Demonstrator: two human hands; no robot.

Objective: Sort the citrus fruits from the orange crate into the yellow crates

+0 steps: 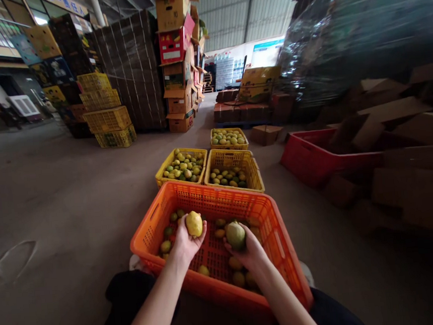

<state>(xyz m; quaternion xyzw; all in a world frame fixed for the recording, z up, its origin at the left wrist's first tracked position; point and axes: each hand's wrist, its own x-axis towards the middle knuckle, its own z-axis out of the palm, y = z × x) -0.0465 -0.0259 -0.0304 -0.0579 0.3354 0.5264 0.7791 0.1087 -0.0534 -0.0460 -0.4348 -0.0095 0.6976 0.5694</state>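
Note:
My left hand holds a bumpy yellow lemon in upturned fingers. In my right hand lies a larger, rounder green lemon, its stem end at the top. Both hands are over a big orange plastic crate with slotted walls, standing between my legs. Inside it, loose yellow and green fruits lie in groups at the left and at the right. Bare slotted floor shows in the middle of the crate. My forearms and hands hide part of the contents.
Beyond the orange crate stand three yellow crates of fruit: left, right and farther back. A red crate and flattened cardboard lie at the right. Stacked yellow crates and tall carton stacks rise behind.

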